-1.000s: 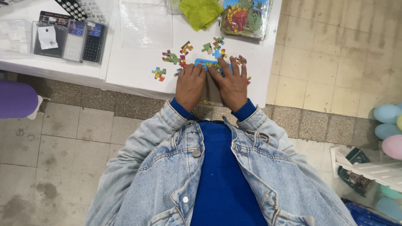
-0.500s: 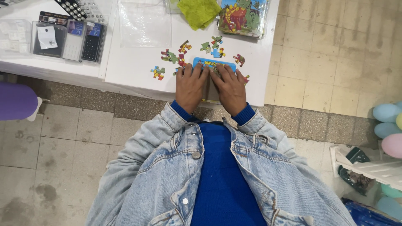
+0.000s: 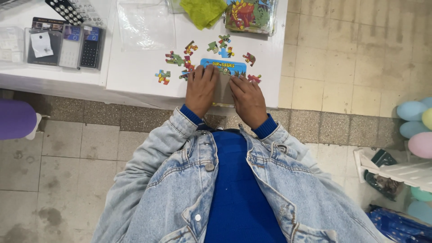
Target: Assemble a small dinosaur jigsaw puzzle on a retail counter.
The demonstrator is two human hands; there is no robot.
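Observation:
A small jigsaw tray (image 3: pixel 223 67) with a blue top border and brown cardboard middle lies near the front edge of the white table (image 3: pixel 135 76). My left hand (image 3: pixel 200 89) rests flat on its left side, fingers spread over the border. My right hand (image 3: pixel 247 100) lies flat on its right side. Several loose colourful puzzle pieces (image 3: pixel 176 59) are scattered left of and beyond the tray, one (image 3: pixel 249 58) at its upper right. I cannot tell whether a piece sits under either hand.
A picture box with dinosaurs (image 3: pixel 250 15) and a green cloth (image 3: pixel 204 11) lie at the back. A clear plastic bag (image 3: pixel 145 24) and boxed calculators (image 3: pixel 65 42) lie to the left. Pastel balloons (image 3: pixel 416 123) and a white crate (image 3: pixel 400 173) stand at right; a purple stool (image 3: pixel 15 119) at left.
My right hand has slid from the tray's top right down onto its right side, uncovering the blue border. The left hand stays on the left side.

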